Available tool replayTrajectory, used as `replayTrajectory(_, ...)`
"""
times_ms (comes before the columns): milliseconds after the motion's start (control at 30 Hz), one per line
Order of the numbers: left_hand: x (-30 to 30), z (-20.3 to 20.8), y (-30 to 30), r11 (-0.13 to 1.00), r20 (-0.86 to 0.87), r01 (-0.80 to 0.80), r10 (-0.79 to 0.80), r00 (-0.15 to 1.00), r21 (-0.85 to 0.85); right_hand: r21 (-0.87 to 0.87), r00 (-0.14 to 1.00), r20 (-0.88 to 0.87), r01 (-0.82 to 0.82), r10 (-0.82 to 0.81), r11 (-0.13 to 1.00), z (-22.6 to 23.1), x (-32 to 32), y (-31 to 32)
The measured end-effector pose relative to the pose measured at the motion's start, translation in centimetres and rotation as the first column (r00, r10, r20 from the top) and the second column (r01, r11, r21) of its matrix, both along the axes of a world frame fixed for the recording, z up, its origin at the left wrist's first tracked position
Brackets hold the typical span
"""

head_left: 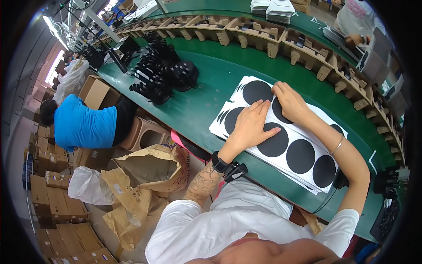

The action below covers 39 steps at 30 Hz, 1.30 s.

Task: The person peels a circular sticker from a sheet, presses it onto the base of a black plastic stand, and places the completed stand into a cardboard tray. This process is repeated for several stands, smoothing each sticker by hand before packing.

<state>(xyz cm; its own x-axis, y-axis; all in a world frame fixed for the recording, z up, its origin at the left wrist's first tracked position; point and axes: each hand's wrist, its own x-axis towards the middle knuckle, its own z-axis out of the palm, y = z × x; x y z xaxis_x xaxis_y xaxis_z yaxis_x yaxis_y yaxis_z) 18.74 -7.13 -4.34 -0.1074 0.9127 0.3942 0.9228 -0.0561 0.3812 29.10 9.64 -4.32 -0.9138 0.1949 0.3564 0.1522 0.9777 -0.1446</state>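
Observation:
White sheets [311, 137] bearing rows of large black round discs [300, 156] lie stacked on the green bench in front of me. My left hand [251, 126] rests flat on the near sheet, fingers and thumb spread across its discs. Just beyond it, my right hand [289, 102] is bent down on the far row, its fingers drawn together between two discs. Whatever those fingertips may pinch is hidden beneath them. Part of a black disc [278, 111] shows beside the right palm.
Stacked black ring-shaped parts [160, 70] stand on the bench at left. Cardboard-coloured moulded trays [257, 35] line a green strip along the far side. An open paper sack [149, 169] sits left of me. A person in blue [83, 123] bends beside cartons; another works at far right.

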Motion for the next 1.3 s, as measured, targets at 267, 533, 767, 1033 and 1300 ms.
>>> replayTrajectory(267, 1.8, -0.3, 3.9, 0.999, -0.109, -0.017, 0.012, 0.994, -0.049, 0.083, 0.985, -0.170, 0.009, 0.005, 0.996, -3.7, 2.0, 4.2)
replayTrajectory(533, 4.3, -0.8, 5.8, 0.992, -0.110, -0.081, 0.070, 0.992, -0.100, 0.143, 0.958, -0.281, -0.009, 0.049, 0.990, -2.5, 3.8, 5.4)
replayTrajectory(767, 1.3, -0.3, 3.4, 0.989, -0.098, -0.125, 0.118, 0.988, -0.075, 0.092, 0.898, -0.438, 0.082, -0.033, 0.992, 2.4, 12.8, 0.1)
replayTrajectory(1033, -8.2, 1.0, 2.1, 0.980, -0.551, -0.197, 0.145, 0.822, -0.036, -0.536, 0.580, -0.456, 0.426, -0.675, 0.728, 2.7, 24.4, -7.4)
replayTrajectory(1300, -19.0, -0.4, 3.9, 0.585, -0.811, -0.794, -0.540, -0.226, -0.168, -0.572, 0.412, -0.576, 0.415, -0.706, 0.708, 1.3, 26.5, -9.4)
